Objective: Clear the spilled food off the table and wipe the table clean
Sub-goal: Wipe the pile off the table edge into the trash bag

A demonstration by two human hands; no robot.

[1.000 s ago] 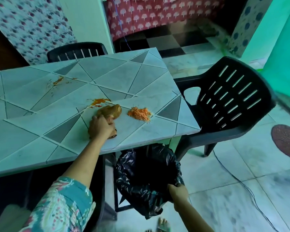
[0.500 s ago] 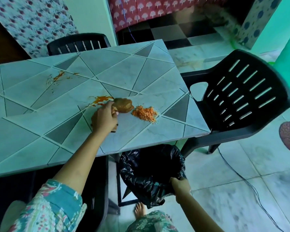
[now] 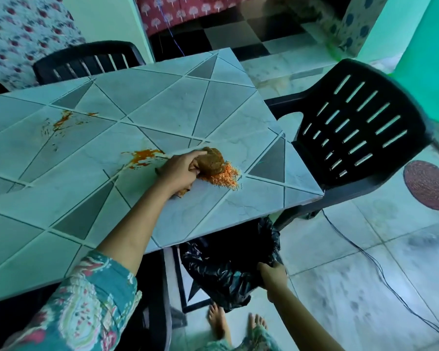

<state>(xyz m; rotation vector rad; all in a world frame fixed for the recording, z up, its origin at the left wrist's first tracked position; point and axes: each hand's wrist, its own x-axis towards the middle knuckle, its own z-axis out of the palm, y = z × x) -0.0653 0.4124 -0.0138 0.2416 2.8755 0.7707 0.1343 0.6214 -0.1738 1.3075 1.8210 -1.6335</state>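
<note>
Plainly the spilled food (image 3: pixel 226 178) will not lift as one piece: it looks a loose, light heap of orange grains or shreds that would scatter at a push, so it wants herding from behind rather than pinching. It lies on the worktop (image 3: pixel 213 102) near the right-hand corner, touching the brown cloth (image 3: pixel 213 160) on the side away from the hand. The cloth looks soft and wadded, and should mould round the heap. The left hand (image 3: pixel 180 171) grips that cloth, fingers curled over it. Below the worktop's near edge the right hand (image 3: pixel 271 272) grips the rim of a black bin bag (image 3: pixel 226 259), its mouth held wide. An orange smear (image 3: pixel 145 157) lies just beside the left hand, probably wet.
</note>
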